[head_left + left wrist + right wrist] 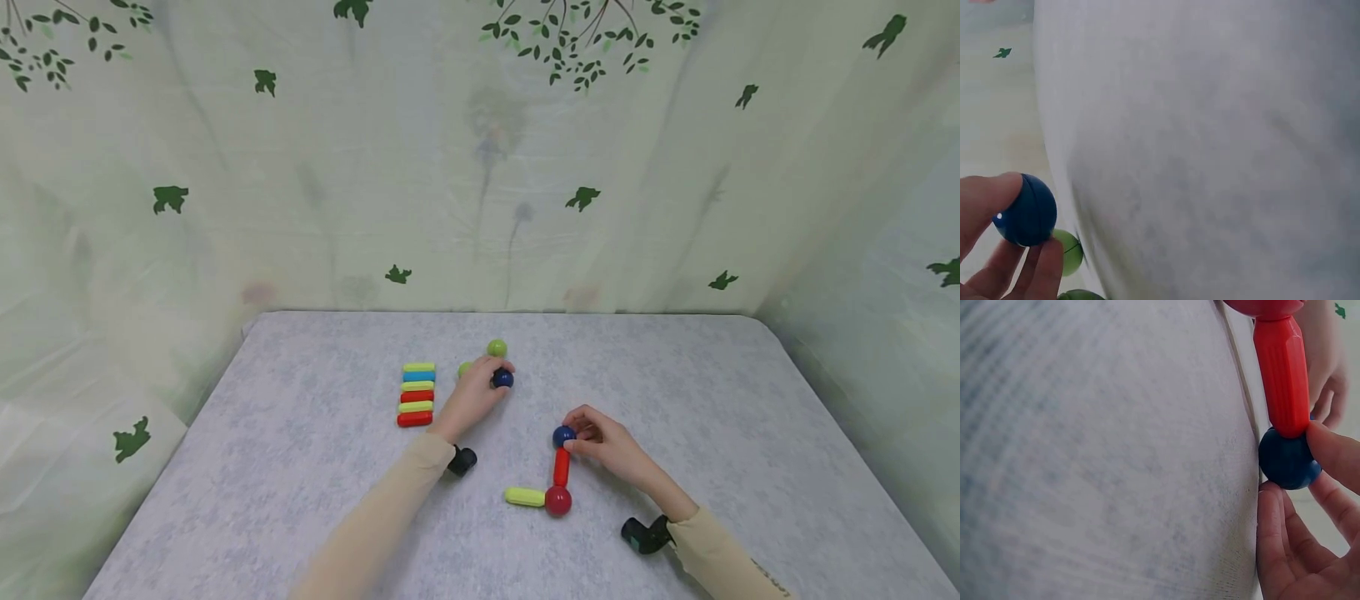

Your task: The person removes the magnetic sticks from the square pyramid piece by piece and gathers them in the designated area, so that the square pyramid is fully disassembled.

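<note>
Between thumb and fingers my left hand (478, 392) pinches a dark blue ball (503, 378), close to two green balls (497, 348) at the back. In the left wrist view that blue ball (1030, 211) shows a thin seam. My right hand (609, 446) pinches another blue ball (563, 436), which touches the far end of a red rod (561, 467). The rod's near end meets a red ball (558, 501), and a yellow-green rod (525, 497) extends left from that ball. The right wrist view shows the red rod (1282, 375) against the blue ball (1288, 459).
Several short rods (417, 397) in red, yellow-green and blue lie in a column left of my left hand. A grey-patterned cloth covers the table (247, 500). Behind it hangs a pale curtain (420, 167) with leaf and bird prints.
</note>
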The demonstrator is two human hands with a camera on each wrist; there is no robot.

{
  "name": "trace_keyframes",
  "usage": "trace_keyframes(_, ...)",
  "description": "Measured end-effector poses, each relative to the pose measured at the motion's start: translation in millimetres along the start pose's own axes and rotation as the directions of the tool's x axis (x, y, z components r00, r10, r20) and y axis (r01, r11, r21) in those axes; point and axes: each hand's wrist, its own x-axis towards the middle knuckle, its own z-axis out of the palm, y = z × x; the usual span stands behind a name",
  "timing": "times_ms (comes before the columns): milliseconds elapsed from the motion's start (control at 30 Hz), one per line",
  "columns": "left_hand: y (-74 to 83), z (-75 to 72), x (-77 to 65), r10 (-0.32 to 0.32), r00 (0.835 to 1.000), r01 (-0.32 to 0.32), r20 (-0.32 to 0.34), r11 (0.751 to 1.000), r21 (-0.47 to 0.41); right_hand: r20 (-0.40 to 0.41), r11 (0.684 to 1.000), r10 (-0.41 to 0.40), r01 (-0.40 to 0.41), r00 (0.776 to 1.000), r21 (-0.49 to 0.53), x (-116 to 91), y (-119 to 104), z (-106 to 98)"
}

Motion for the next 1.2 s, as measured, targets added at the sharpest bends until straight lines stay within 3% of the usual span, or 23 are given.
trace_keyframes(267, -2.1, 7.9, 14.2, -0.032, 0.999, 0.035, -0.04, 0.997, 0.064, 0.004, 1.0, -0.027, 0.027, 1.0, 0.001, 0.7, 2.2, 0.0)
trace_keyframes(400, -0.8, 8.7, 15.2, -0.024, 0.999, 0.027, -0.034, 0.996, 0.087, 0.007, 1.0, -0.02, 0.021, 1.0, -0.006, 2.0, 4.8, 0.5)
trace_keyframes(533, 0.2, 7.7, 12.5, -0.014, 0.999, 0.017, -0.042, 0.997, 0.081, 0.006, 1.0, -0.026, 0.026, 1.0, -0.002, 8.5, 21.3, 2.1)
trace_keyframes(733, 3.3, -1.7, -0.4, 0.082, 0.991, -0.074, -0.102, 0.994, 0.083, 0.007, 1.0, -0.031, 0.031, 0.999, 0.001, 16.1, 45.7, 3.3)
trace_keyframes(833, 6.3, -10.2, -11.5, 0.142, 0.986, -0.137, -0.092, 0.989, 0.057, 0.002, 1.0, -0.025, 0.025, 1.0, 0.006, 16.4, 47.7, 3.4)
trace_keyframes(933, 8.8, -17.3, -24.9, 0.215, 0.976, -0.215, -0.017, 0.977, 0.005, 0.002, 0.999, -0.031, 0.031, 1.0, -0.006, 16.0, 46.1, 3.4)
trace_keyframes(1000, 9.3, -19.3, -34.3, 0.272, 0.96, -0.269, 0.072, 0.962, -0.046, 0.007, 0.999, -0.043, 0.043, 0.999, -0.008, 13.9, 39.3, 2.8)
trace_keyframes(1067, 11.0, -19.5, -45.0, 0.303, 0.935, -0.287, 0.183, 0.952, -0.11, 0.011, 0.999, -0.043, 0.043, 0.999, -0.01, 10.4, 28.6, 1.9)
trace_keyframes(1200, 18.7, -13.8, -66.9, 0.287, 0.868, -0.217, 0.406, 0.953, -0.21, 0.018, 0.999, -0.039, 0.039, 0.999, -0.005, 2.9, 8.1, 0.0)
